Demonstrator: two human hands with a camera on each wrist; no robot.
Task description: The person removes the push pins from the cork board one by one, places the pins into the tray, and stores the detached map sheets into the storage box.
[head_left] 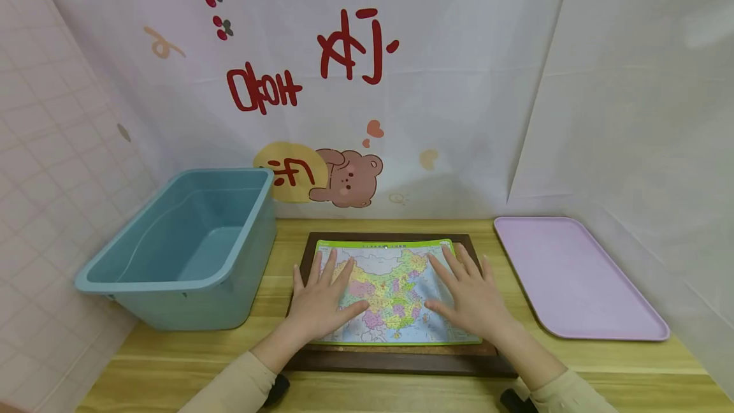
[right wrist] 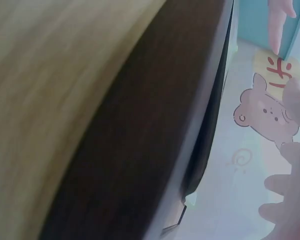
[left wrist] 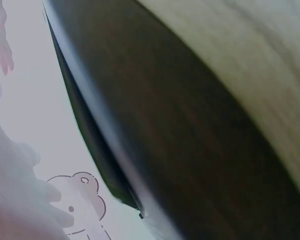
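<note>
Head view: your left hand and right hand are both spread wide, gripping nothing, laid over the 2 sides of the map. Map lies face up on the dark frame, between your hands; a brown strip shows below its bottom edge. Blue tub on your left, pink tray on your right, all on the wooden table. Step looks like pressing or squaring the map: best use flat fingers, even pressure from both sides, and check all 4 corners so none buckles.

Left wrist view: frame edge fills most of it, blurred. Left fingers pale, apart; contact unclear. Thin green strip beyond the frame is probably the map's edge; watch it for lifting.

Right wrist view: frame edge again, right fingers apart, washed out. Can't tell how hard they press; go gently.
</note>
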